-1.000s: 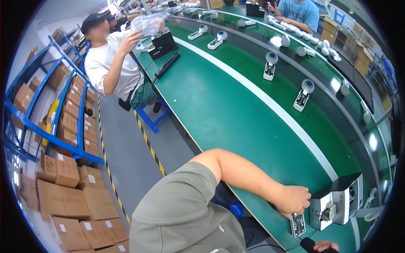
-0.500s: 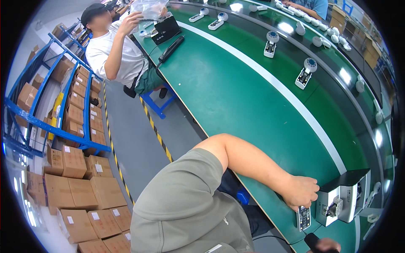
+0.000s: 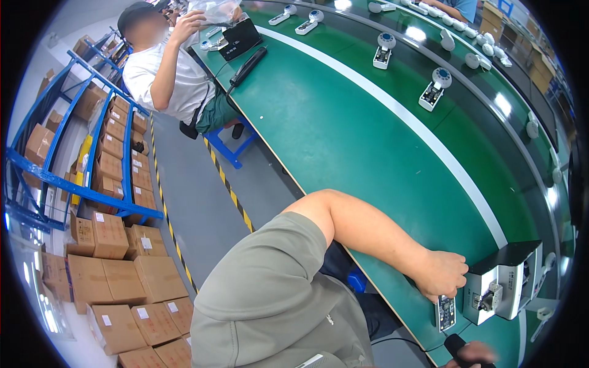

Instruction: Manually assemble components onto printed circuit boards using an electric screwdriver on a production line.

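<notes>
From where I stand, the near worker's bare left arm, below a grey-green sleeve [image 3: 264,264], reaches across the green bench [image 3: 343,141]. The left hand [image 3: 440,276] is bent over with its fingers drawn in, gripping the upper end of a narrow, white-edged circuit board [image 3: 446,314]; the fingertips underneath are hidden from me. The board sits near the bench's close edge, just left of a silver-and-black box-shaped device [image 3: 500,285] with a metal mechanism on its front. I can't tell whether the board's lower end touches the bench.

The right hand [image 3: 480,354], blurred and cut off by the lower edge, is closed around a black cylindrical tool [image 3: 455,345], its head just below the board. A thin black cable [image 3: 399,340] curves near it.

Past the white stripe [image 3: 429,144], white units with round heads [image 3: 436,89] lie spaced out along the green conveyor belt [image 3: 472,147]. At the bench's far end, a co-worker in a white shirt [image 3: 147,80] sits on a blue stool [image 3: 226,147], holding up a clear plastic bag [image 3: 215,12]. Over to the left, cartons [image 3: 110,235] are stacked beside blue shelving [image 3: 86,184].
</notes>
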The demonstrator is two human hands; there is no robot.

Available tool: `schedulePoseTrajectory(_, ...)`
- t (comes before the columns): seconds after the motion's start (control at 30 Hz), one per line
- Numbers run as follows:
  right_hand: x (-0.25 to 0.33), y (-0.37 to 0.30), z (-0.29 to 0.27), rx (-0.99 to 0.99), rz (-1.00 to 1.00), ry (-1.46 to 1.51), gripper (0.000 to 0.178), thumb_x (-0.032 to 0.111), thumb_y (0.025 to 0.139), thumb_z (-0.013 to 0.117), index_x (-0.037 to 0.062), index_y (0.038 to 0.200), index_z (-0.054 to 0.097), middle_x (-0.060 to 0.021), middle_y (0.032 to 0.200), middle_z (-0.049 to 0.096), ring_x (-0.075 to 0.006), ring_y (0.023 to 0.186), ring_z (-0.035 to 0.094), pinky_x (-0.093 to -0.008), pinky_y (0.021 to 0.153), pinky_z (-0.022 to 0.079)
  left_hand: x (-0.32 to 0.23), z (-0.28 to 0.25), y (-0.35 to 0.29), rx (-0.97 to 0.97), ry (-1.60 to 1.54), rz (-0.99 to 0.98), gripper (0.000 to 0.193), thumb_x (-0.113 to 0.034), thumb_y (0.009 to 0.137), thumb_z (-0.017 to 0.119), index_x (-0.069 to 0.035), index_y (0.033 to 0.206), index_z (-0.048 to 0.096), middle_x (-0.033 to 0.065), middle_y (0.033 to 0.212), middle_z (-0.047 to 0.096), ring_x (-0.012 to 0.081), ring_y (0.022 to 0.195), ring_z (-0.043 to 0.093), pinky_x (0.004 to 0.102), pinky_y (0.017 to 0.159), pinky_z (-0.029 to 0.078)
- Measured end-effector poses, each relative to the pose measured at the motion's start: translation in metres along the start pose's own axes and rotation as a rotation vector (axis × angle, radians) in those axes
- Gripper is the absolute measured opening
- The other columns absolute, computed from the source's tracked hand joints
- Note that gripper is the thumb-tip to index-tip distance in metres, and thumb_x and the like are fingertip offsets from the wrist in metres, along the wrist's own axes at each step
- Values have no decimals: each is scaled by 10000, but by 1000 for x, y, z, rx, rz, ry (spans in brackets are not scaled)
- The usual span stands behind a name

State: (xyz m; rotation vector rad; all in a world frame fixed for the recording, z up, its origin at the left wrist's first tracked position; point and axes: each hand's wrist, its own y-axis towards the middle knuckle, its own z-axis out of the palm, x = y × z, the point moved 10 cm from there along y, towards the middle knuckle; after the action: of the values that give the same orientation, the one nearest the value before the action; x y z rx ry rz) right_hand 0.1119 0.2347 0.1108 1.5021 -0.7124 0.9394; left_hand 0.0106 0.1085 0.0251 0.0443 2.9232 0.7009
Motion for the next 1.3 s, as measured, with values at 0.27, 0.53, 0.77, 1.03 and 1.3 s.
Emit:
schedulePoseTrajectory(0.27,38,-34,-9,-98,-29,-29,280,294,910,628,102,1096,544,-54,833,590,-191,747,566,-361,756,474,-39,2,26,-28,4,34,293,-450,730,681,-202,880,718,27,898,619,253,859,529,390,791,404)
schedulePoseTrajectory(0.53,102,-83,-94,-757,-186,-105,312,329,921,607,65,1073,544,-82,862,602,-194,779,579,-326,740,473,-42,-49,21,-158,7,38,357,-426,672,714,-146,885,652,54,929,585,254,868,503,387,794,385)
schedulePoseTrajectory(0.77,-2,-135,-144,-966,-73,-699,471,384,952,518,-18,1197,515,-220,1089,571,-342,966,562,-399,903,432,140,-169,-79,-481,102,-377,536,-360,679,735,-102,1125,586,82,1132,586,300,1017,558,437,855,444)
schedulePoseTrajectory(1.03,-14,-199,-203,-645,-531,-1228,461,332,948,490,-55,1199,506,-285,1168,537,-424,1051,534,-447,960,398,306,-349,-352,-562,497,-1300,488,-317,773,667,-105,1203,581,95,1168,588,282,1066,582,389,902,482)
schedulePoseTrajectory(1.3,12,-141,-295,-695,-189,-1739,460,403,941,448,-29,1033,578,-258,1007,580,-416,901,563,-466,842,433,306,-414,-536,-559,614,-1921,531,-303,791,671,-48,1234,526,171,1200,552,338,1104,573,438,911,487)
